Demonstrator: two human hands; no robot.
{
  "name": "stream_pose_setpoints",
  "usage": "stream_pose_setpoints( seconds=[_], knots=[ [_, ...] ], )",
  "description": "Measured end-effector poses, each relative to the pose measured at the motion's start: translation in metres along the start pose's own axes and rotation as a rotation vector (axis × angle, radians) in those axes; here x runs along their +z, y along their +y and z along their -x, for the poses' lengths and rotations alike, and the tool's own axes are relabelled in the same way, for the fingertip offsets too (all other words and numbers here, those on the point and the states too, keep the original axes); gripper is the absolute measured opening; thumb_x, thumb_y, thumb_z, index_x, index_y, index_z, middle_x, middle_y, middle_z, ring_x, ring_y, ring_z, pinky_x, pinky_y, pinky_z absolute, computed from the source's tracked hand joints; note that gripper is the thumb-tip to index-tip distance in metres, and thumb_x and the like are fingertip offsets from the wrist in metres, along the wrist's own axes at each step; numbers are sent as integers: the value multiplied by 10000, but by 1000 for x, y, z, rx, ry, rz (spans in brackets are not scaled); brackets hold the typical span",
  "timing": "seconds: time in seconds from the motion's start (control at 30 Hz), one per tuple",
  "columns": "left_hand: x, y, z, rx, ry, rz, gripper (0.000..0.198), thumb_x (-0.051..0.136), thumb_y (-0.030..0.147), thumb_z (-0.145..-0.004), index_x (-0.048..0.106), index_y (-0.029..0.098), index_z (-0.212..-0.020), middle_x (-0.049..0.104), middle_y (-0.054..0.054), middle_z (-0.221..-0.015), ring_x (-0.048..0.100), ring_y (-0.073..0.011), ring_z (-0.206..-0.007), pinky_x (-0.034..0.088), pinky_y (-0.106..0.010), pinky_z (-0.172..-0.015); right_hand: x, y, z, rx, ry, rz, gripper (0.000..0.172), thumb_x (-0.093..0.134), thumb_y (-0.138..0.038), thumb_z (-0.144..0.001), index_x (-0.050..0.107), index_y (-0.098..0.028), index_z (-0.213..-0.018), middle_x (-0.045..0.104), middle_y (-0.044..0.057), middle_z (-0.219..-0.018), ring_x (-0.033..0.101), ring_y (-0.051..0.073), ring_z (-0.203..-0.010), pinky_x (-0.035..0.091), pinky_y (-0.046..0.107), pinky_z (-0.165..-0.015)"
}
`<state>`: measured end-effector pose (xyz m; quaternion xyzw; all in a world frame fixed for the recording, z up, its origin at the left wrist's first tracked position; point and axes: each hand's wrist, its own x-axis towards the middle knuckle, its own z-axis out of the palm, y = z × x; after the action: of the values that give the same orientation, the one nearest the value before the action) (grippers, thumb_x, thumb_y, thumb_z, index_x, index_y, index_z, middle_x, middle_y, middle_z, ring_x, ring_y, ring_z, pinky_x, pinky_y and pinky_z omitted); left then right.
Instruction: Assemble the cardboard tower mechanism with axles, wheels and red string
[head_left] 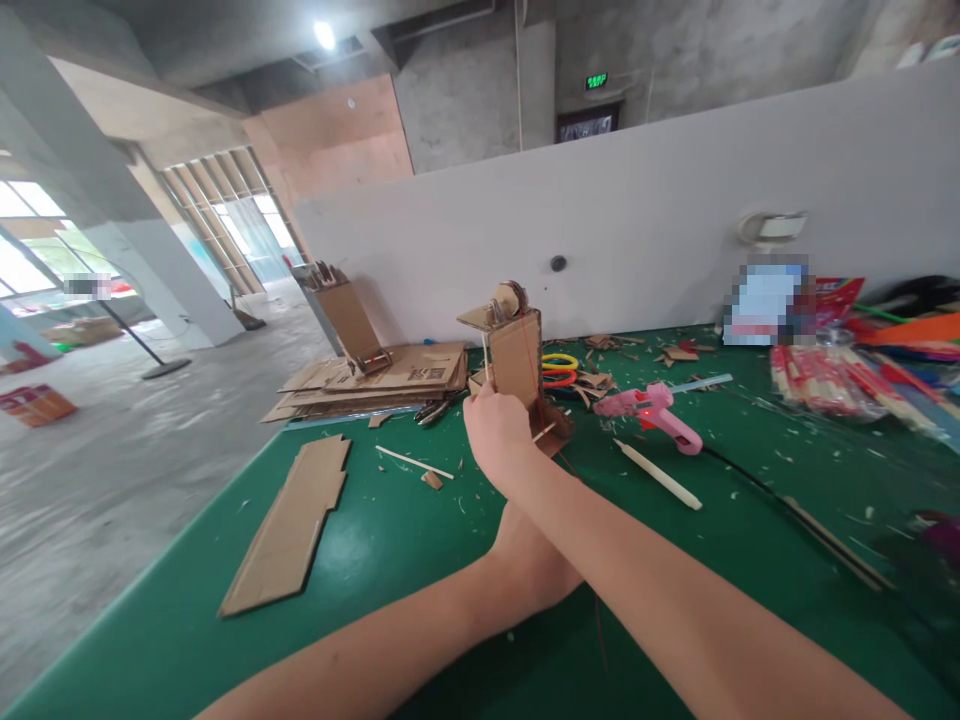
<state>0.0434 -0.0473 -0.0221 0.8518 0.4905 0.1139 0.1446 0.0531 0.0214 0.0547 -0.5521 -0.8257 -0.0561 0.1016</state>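
A small cardboard model (514, 358) stands upright ahead of me, with a round cardboard disc (508, 300) on top and red thread running down its side. My right hand (496, 432) reaches across from the right, its fingers closed on a thin wooden stick (486, 356) beside the model's left face. Below it, my left hand (534, 560) is bent in under the right forearm near the model's base. Its fingers are hidden, so what it touches cannot be seen. A short stick pokes out of the brown cardboard part (553, 430) at the model's lower right.
A pink glue gun (660, 412) lies right, near a pointed cream stick (660, 474). Left are a cut cardboard piece (292, 525) and a thin stick (414, 462). Behind sit stacked cardboard (420, 370), pliers (431, 410), yellow-handled scissors (559, 362) and packaged sticks (825, 385).
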Motion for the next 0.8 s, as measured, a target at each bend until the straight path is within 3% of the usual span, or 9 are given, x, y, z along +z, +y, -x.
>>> stream_pose_setpoints(
  seconds=[0.23, 0.43, 0.53, 0.63, 0.73, 0.8],
  knots=[
    [-1, 2, -2, 31, 47, 44, 181, 428, 296, -850, 571, 186, -845, 624, -66, -915, 538, -228, -962, 433, -390, -880, 2, 0, 3, -43, -1, 42, 363, 365, 16, -798, 644, -49, -1021, 637, 234, -1011, 664, 224, -813, 491, 278, -612],
    [-3, 4, -1, 5, 21, 32, 208, 427, 258, -842, 573, 191, -973, 619, -72, -1027, 547, -213, -968, 448, -395, -889, -7, -1, 19, -82, 33, 82, 419, 355, 21, -783, 594, -36, -1122, 608, 260, -1062, 659, 237, -799, 470, 290, -575],
    [3, 0, -2, 35, 50, 29, 255, 427, 239, -843, 542, 212, -1068, 603, -56, -1115, 549, -186, -994, 449, -356, -902, -19, 1, 29, -158, 89, 75, 335, 387, -25, -798, 636, -76, -1016, 647, 207, -955, 653, 238, -771, 453, 294, -564],
    [6, -2, -1, 47, 71, -60, 221, 408, 266, -853, 574, 201, -983, 635, -61, -1030, 575, -216, -959, 477, -380, -847, -41, 13, 41, -274, 152, 18, 217, 438, -193, -846, 650, -149, -835, 663, 103, -730, 642, 236, -674, 435, 319, -561],
    [2, 1, 4, 48, 93, -177, 236, 382, 284, -858, 577, 193, -956, 640, -56, -1000, 621, -219, -822, 525, -372, -701, -65, 43, 61, -132, 180, 10, 284, 387, -290, -872, 643, -183, -812, 653, 80, -687, 614, 202, -590, 404, 311, -542],
    [-1, 3, 9, 69, 122, -193, 267, 374, 275, -864, 543, 197, -1055, 603, -46, -1111, 632, -200, -810, 541, -362, -693, -71, 76, 78, 53, 43, 72, 357, 397, -370, -849, 633, -182, -658, 611, 94, -600, 592, 214, -557, 387, 324, -523]
  ],
)
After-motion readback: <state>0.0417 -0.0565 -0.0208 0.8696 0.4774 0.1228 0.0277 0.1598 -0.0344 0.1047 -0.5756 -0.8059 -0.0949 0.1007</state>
